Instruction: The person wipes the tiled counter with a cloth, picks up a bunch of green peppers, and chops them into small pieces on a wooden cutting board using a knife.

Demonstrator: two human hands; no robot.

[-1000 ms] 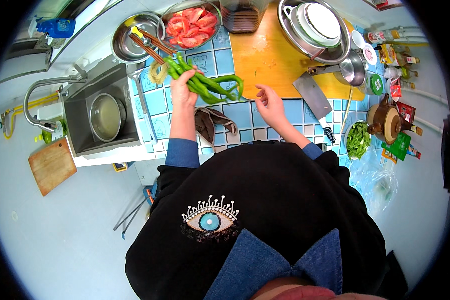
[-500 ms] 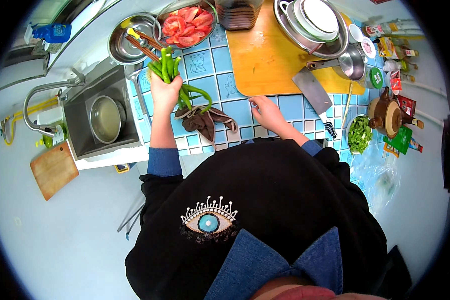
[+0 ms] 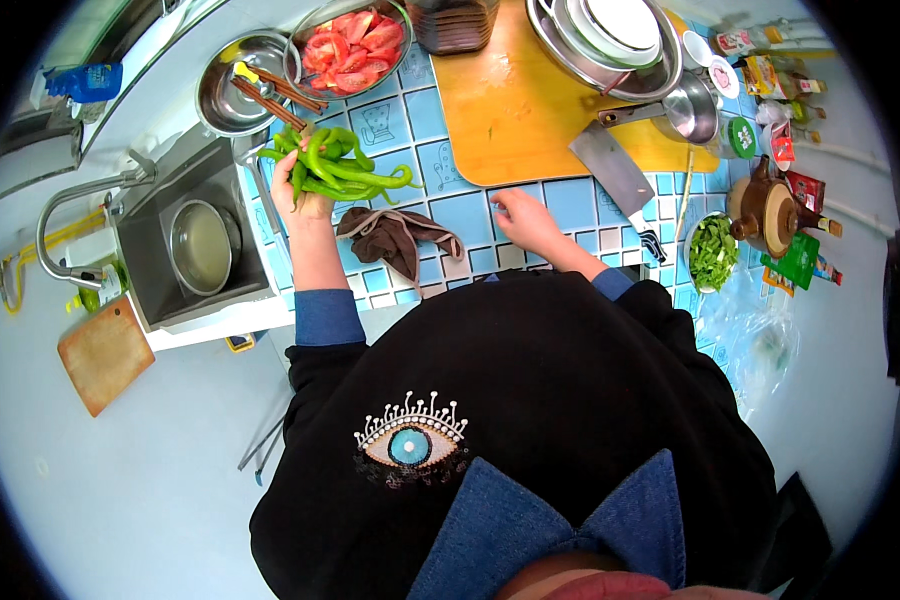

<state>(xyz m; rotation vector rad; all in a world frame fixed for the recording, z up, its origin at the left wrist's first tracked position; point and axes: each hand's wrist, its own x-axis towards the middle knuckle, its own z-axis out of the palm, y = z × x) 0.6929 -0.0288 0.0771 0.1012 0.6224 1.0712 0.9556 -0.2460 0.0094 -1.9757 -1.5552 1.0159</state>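
Observation:
A bunch of long green peppers [image 3: 348, 168] lies across my left hand [image 3: 308, 200], which grips it above the counter's left part. The peppers' tips point to the right, and part of my fingers is hidden behind them. Just below the bunch, a crumpled brown cloth [image 3: 395, 238] sits on the blue tiled counter [image 3: 462, 218]. My right hand [image 3: 530, 222] rests at the counter's near side, below the yellow cutting board [image 3: 505, 120]. Its fingers are curled in, and nothing shows in them. To its right, a cleaver [image 3: 615, 172] lies partly on the board.
Behind the peppers stand a steel bowl [image 3: 220, 105] with chopsticks [image 3: 270, 103] and a glass bowl of cut tomatoes [image 3: 355, 55]. The sink [image 3: 155, 270] is at left. Stacked bowls [image 3: 620, 30], a saucepan [image 3: 692, 108], a brown pot [image 3: 765, 215] and chopped greens [image 3: 713, 255] occupy the right.
My left hand has turned, so the peppers that pointed upward now spread sideways to the right. My right hand stays curled at the same place; the whole view has shifted slightly.

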